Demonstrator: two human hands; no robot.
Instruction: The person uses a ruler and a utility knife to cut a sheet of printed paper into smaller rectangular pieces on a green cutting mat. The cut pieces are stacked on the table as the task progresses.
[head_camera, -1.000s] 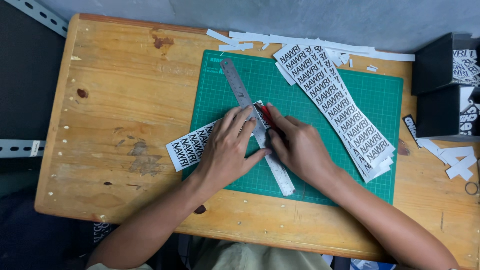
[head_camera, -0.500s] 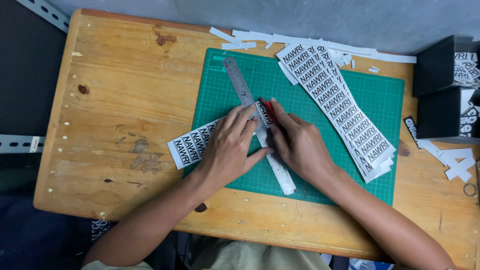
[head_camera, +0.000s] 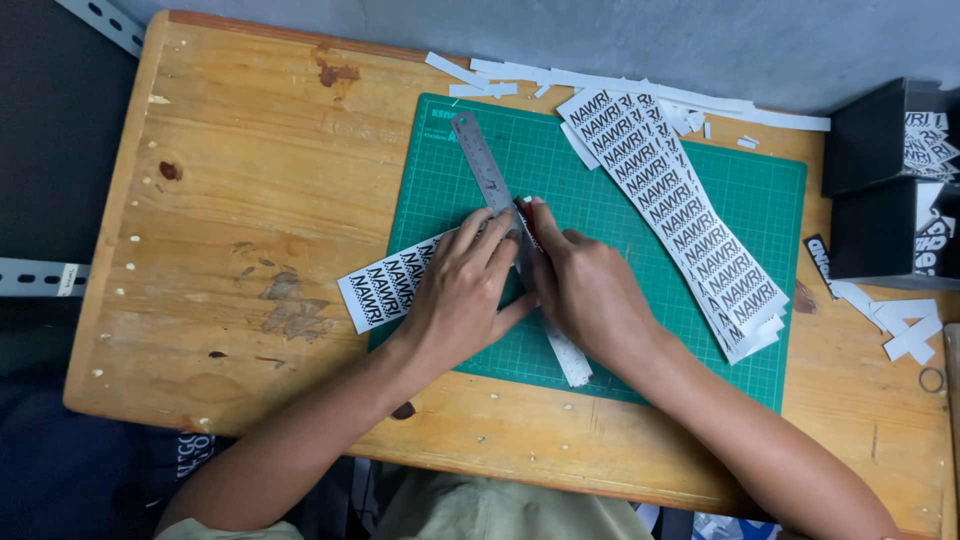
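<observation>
Hands at work over a green mat (head_camera: 760, 200) on a worn wooden table (head_camera: 230, 180): the left hand (head_camera: 462, 290) lies flat, fingers spread, pressing a steel ruler (head_camera: 482, 170) onto a printed sheet (head_camera: 385, 290) that sticks out toward the table's bare left side. The right hand (head_camera: 590, 295) is closed around a red knife (head_camera: 527, 222), its tip touching the ruler's right edge about midway along; the blade itself is too small to make out. Judging by how things lie, the cutting is well along but not over. A long fanned stack of strips (head_camera: 690, 225) rests diagonally on the mat's right half, offcuts (head_camera: 600, 80) litter the far edge, and two black boxes (head_camera: 885, 185) at the right hold more printed pieces. The sheet under the ruler looks only partly cut, with the uncut portion lying left of the ruler.
</observation>
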